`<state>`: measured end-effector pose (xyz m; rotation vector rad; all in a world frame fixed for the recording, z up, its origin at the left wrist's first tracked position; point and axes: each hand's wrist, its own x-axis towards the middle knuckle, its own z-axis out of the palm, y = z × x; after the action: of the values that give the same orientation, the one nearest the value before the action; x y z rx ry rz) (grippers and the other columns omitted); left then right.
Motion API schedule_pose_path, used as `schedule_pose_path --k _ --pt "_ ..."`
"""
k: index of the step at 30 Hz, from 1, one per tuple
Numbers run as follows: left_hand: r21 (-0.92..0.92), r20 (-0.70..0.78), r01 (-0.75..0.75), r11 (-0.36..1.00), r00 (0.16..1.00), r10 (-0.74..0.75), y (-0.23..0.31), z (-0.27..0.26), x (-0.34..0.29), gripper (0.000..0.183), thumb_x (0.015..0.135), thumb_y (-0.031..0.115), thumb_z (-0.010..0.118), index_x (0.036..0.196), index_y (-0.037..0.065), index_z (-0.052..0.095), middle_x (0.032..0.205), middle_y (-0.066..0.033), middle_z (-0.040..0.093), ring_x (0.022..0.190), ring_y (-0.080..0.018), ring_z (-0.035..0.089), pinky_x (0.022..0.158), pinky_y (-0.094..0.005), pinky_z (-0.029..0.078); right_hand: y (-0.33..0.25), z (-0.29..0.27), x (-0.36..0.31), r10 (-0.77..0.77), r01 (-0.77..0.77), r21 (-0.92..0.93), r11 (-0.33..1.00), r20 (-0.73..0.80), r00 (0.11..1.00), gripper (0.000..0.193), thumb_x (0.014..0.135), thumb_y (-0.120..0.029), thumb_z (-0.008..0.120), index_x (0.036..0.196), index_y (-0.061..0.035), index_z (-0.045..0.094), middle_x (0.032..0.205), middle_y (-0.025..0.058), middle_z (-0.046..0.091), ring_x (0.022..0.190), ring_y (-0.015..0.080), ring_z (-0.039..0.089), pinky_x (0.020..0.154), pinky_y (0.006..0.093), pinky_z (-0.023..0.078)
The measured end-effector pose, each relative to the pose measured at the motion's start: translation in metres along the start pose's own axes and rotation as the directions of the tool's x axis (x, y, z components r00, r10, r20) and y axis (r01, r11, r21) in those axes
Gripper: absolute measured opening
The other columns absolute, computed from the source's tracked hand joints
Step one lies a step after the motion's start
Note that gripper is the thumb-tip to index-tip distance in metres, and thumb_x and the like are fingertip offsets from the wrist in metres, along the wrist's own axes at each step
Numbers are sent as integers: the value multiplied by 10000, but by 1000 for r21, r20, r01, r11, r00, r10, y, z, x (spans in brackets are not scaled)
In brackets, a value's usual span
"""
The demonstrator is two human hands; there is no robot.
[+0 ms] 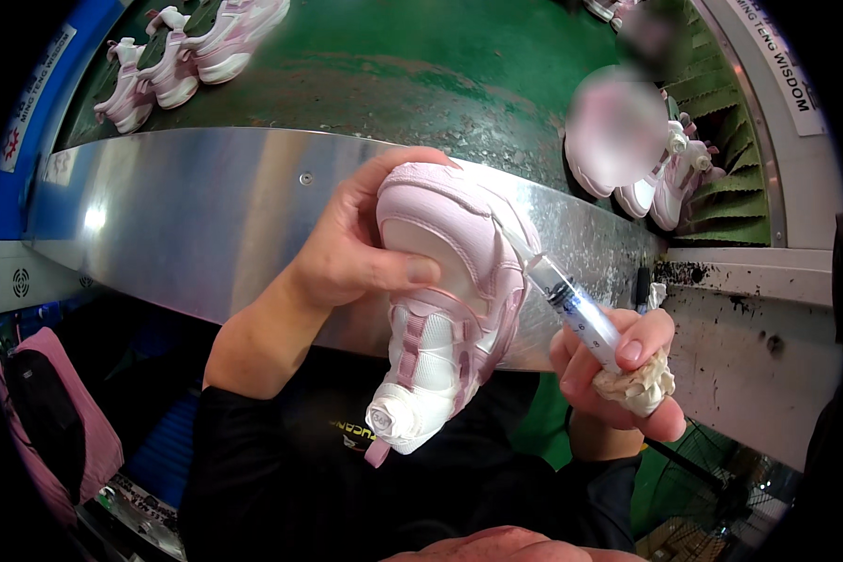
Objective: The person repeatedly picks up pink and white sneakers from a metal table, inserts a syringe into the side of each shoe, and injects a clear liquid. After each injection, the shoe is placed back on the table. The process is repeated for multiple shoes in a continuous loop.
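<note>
A pink and white sneaker (pixel 428 234) is held tilted over the metal ledge, toe toward the far side and heel toward me. My left hand (pixel 342 248) is closed around its toe end, thumb pressed on the upper. My right hand (pixel 623 361) is wrapped around a clear syringe (pixel 576 314) with dark marks on its barrel. A crumpled cream-coloured wad (pixel 639 384) covers the syringe's back end, against my fingers. The syringe's thin tip points at the seam along the sneaker's right side; whether it touches is hard to tell.
Beyond the metal ledge (pixel 187 206) runs a green belt (pixel 384 66). Several similar sneakers (pixel 173 70) stand at its far left, and more sneakers (pixel 670 183) at the right beside green flaps (pixel 735 187). A black pen-like object (pixel 643 288) stands at the ledge's right end.
</note>
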<state>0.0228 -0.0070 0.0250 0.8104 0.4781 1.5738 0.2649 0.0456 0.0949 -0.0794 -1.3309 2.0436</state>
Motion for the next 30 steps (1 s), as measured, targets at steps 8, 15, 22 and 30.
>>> schedule_pose_path --k 8,15,22,30 --pt "70 -164 34 997 986 -22 -1 2 0 772 592 131 760 1274 18 417 1138 -117 567 1058 -235 572 919 -346 462 6 -7 -10 -13 13 -7 1000 -18 1000 663 685 -546 743 1050 -18 576 845 115 620 754 204 576 657 310 415" --pt "-118 -121 31 992 992 -46 -4 -9 2 674 662 -50 685 1287 57 457 1172 -94 567 1081 -203 551 941 -354 440 11 -16 -32 4 -6 -36 999 -70 998 661 663 -554 752 1041 -36 594 830 121 615 749 200 575 641 282 427" --pt "-54 -154 75 996 985 -82 -4 -15 7 532 704 54 643 1216 13 502 1102 -117 607 1001 -215 600 890 -337 479 23 -23 -43 0 -2 -23 1000 -104 995 661 647 -516 777 1041 -16 600 794 108 602 742 207 568 622 285 446" --pt "-125 -192 70 990 977 -93 -8 -20 8 440 754 87 596 1170 -28 512 1066 -158 622 923 -243 644 825 -356 534 29 -30 -57 26 -30 -35 999 -114 993 667 650 -500 783 1026 22 607 783 109 629 706 192 535 602 277 426"
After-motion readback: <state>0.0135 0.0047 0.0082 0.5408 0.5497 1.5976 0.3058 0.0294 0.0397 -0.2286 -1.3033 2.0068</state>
